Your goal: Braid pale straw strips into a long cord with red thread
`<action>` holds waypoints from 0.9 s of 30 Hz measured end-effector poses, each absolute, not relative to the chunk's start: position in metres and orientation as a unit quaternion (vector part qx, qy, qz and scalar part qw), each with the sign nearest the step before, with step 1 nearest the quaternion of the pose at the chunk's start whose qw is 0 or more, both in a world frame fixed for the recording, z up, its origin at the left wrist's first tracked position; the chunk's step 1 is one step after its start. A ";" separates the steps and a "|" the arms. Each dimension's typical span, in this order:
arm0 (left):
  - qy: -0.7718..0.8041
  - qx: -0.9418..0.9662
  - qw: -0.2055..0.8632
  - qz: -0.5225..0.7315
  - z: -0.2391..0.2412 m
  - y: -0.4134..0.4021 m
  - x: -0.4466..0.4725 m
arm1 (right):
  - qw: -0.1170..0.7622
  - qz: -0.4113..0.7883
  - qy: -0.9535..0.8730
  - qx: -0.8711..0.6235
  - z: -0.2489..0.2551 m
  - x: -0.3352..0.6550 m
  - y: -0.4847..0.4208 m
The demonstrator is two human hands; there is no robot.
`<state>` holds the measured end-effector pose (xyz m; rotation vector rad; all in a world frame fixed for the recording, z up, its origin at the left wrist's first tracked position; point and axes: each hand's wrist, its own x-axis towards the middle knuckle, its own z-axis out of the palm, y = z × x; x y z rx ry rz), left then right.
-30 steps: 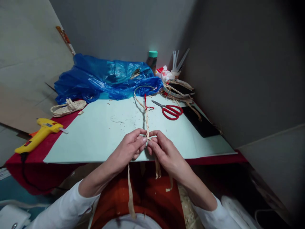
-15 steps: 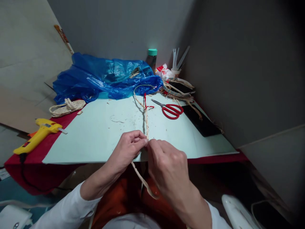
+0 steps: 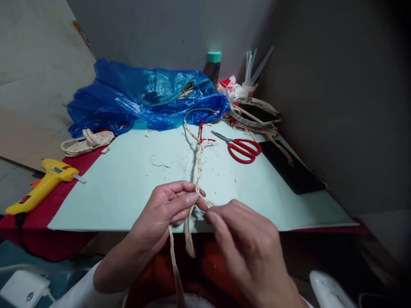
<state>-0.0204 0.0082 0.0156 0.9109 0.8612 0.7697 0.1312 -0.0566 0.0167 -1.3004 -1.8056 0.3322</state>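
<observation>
Now the right hand (image 3: pixel 248 239) has drawn away from the left hand (image 3: pixel 167 209), pinching a pale fibre strand (image 3: pixel 205 200) taut. The left pinches the braid (image 3: pixel 199 164) near the middle of the worktop (image 3: pixel 272 209)'s near edge; this separation probably snugs the plait.

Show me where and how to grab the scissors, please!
Grip the scissors by the red handles, coming from the near right side. They lie flat on the sheet, blades pointing left and away from you, so that should keep you clear of the tip.
</observation>
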 end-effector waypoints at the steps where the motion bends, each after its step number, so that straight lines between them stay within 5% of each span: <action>1: 0.397 0.422 0.735 0.353 0.015 0.009 -0.020 | 0.435 0.165 -0.706 -0.534 0.019 0.137 -0.051; 10: 0.497 0.429 0.682 0.322 0.022 0.008 -0.012 | 0.409 0.338 -0.634 -0.563 0.015 0.162 -0.004; 21: 0.537 0.449 0.646 0.305 0.023 0.008 -0.012 | 0.373 0.372 -0.703 -0.477 0.029 0.157 0.015; 27: 0.523 0.438 0.659 0.317 0.024 0.007 -0.011 | 0.423 0.257 -0.674 -0.547 0.024 0.155 0.022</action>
